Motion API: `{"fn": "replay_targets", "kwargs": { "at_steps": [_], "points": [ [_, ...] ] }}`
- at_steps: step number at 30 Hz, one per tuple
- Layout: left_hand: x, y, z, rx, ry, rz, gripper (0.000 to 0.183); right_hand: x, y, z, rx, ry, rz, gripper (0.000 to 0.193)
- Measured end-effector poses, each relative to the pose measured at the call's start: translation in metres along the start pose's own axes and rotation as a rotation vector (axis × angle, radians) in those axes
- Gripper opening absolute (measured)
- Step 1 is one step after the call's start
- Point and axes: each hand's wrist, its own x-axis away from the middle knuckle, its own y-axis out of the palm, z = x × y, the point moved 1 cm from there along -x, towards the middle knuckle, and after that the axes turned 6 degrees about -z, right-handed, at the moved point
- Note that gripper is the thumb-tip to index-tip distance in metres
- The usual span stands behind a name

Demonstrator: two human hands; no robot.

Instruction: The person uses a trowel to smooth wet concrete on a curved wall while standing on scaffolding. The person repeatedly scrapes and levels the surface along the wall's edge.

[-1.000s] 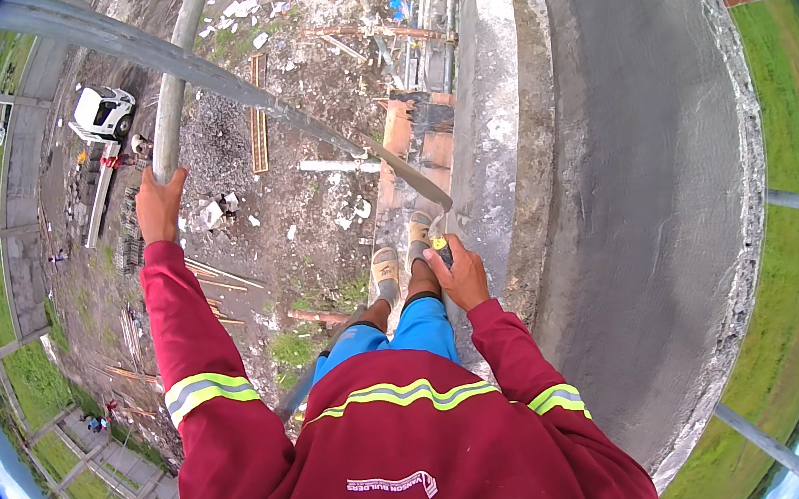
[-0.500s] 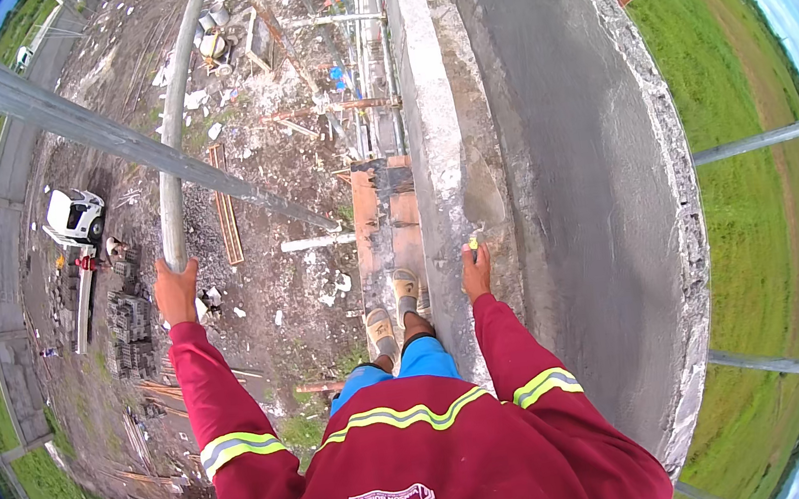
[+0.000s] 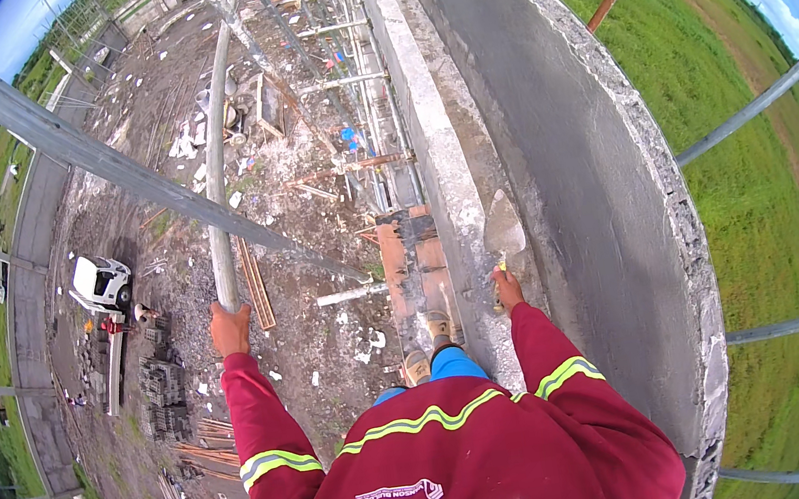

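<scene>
My left hand [image 3: 230, 328] is wrapped round the near end of a pale scaffold pole [image 3: 219, 213] at my left side. In my right hand [image 3: 507, 290] is a trowel [image 3: 503, 226], gripped by its handle, with its pointed blade facing away from me. The blade lies over the rough ledge [image 3: 457, 166] beside the concrete wall; whether it touches the surface I cannot tell. To the right of the trowel stretches a smooth grey plastered wall face [image 3: 565, 127].
My feet stand on a narrow plank platform [image 3: 415, 268] high above the ground. A grey pipe [image 3: 128, 179] crosses at the left. Far below are a white truck [image 3: 101, 284], stacked blocks [image 3: 163, 382] and rubble. Green field [image 3: 751, 233] lies beyond the wall's broken edge [image 3: 657, 135].
The view has swung, so my hands and the platform appear lower and further right. The trowel's blade now shows plainly beyond my right hand. My left hand keeps its grip on the pole.
</scene>
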Motion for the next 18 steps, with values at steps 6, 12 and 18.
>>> {"fn": "replay_targets", "kwargs": {
  "at_steps": [6,12,18],
  "points": [
    [0.000,0.001,-0.003,0.028,0.017,-0.016,0.056,-0.001,-0.008,0.000,-0.082,0.041,-0.057,0.044],
    [-0.001,0.002,0.001,0.021,0.040,0.006,0.058,-0.015,-0.010,-0.012,-0.070,0.009,0.015,0.046],
    [-0.003,0.006,0.000,0.026,0.042,0.017,0.055,-0.091,0.002,-0.056,-0.145,0.038,0.113,0.056]
  ]
}}
